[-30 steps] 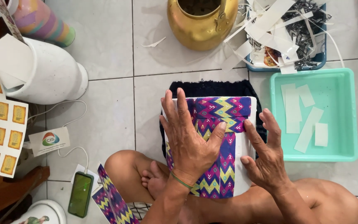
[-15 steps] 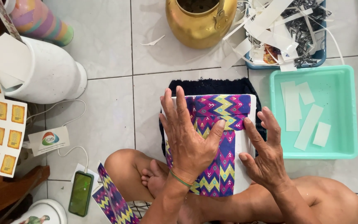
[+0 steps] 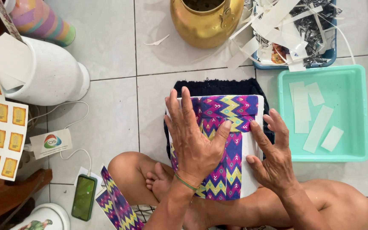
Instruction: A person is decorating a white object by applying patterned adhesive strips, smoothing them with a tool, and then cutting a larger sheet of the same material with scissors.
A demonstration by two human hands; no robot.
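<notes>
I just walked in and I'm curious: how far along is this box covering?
Done, it seems: zigzag patterned strips already cover part of the white box, one across its top and one down the middle. In hand: the left hand presses flat on the pattern while the right hand steadies the bare white side. Left, probably: that white side; more patterned strips lie by the knee.

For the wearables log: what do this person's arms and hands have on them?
Both forearms are bare, with no sleeves or gloves. The left hand has a thin green band around its wrist. The right hand shows no ring, watch or band.
</notes>
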